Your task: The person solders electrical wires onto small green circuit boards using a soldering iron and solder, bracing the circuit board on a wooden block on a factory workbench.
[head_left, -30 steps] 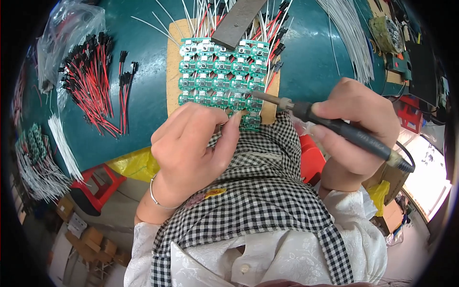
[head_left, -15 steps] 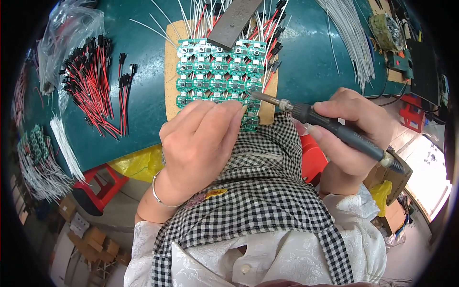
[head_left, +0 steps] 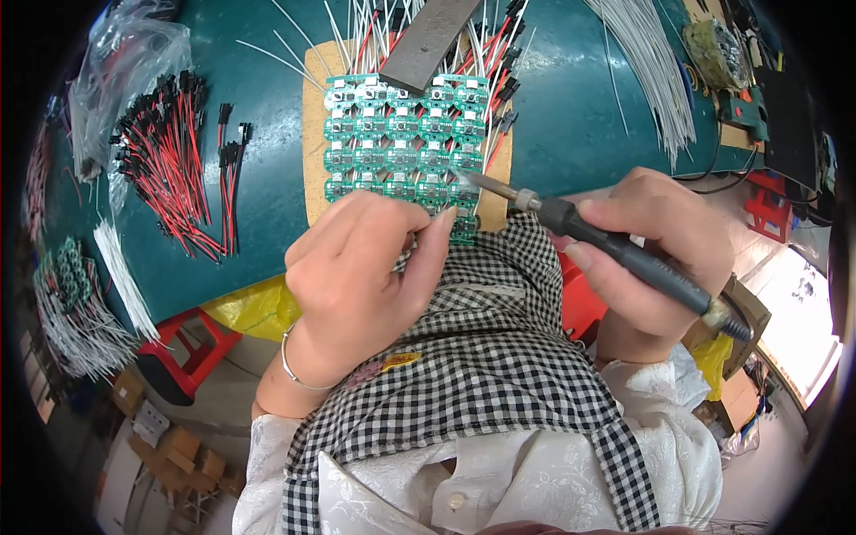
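Note:
A panel of small green circuit boards (head_left: 406, 125) lies on a tan board (head_left: 316, 152) at the table's near edge. My left hand (head_left: 357, 267) is over the panel's near rows, thumb and forefinger pinched together; whatever is between them is too small to make out. A soldering iron (head_left: 557, 216) with a dark handle is gripped in my right hand (head_left: 664, 245). Its tip points left, close to the panel's right side, just above my left fingertips. Across the panel's far edge rests a flat grey metal bar (head_left: 430, 46). White and red-black wires fan out beyond it.
Left on the green table (head_left: 267, 178) lie a pile of red-black connector wires (head_left: 169, 160), a white wire bundle (head_left: 123, 276) and clear plastic bags (head_left: 134, 62). Long white wires (head_left: 655, 80) spread at the far right. A red stool (head_left: 192, 348) stands below the left edge.
My left hand has shifted slightly left, its thumb and forefinger showing more clearly. The iron has moved a little left and down, and the panel has slid slightly left in view.

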The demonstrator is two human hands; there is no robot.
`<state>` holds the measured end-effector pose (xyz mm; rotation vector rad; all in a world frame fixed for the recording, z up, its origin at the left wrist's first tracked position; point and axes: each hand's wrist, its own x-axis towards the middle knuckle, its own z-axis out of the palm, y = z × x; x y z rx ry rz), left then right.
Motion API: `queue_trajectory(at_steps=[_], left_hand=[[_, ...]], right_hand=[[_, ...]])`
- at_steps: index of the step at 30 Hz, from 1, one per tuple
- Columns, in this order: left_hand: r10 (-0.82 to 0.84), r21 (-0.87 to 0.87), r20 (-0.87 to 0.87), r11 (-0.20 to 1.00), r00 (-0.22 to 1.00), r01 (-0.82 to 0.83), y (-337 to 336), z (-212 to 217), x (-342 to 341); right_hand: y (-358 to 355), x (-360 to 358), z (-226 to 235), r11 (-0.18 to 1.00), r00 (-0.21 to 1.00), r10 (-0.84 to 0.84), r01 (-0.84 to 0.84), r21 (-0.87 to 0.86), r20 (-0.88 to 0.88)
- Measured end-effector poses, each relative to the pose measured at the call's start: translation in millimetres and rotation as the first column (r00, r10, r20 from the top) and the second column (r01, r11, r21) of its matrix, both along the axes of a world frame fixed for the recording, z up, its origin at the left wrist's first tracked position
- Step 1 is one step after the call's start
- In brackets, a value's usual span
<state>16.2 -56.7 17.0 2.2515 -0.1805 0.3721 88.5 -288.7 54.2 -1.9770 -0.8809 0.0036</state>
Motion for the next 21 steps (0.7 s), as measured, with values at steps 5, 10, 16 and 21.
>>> queue_trajectory(at_steps=[5,10,16,21], left_hand=[[-0.01,-0.028,0.079,1.0,0.997,0.012,3,0,4],[-0.035,0.006,0.022,0.999,0.999,0.035,-5,-6,4],[-0.063,0.031,0.041,0.998,0.997,0.062,-7,-10,9],[-0.068,0.038,0.076,0.997,0.995,0.065,-7,-11,10]], right_hand=[[-9,4,-3,0.973,0.983,-0.096,0.125,0.192,-0.157],[-11,10,-4,0.98,0.985,-0.091,0.115,0.161,-0.15],[-8,11,-3,0.99,0.975,-0.08,0.102,0.1,-0.21],[-8,13,0,0.993,0.992,0.038,-0.024,0.115,-0.124]])
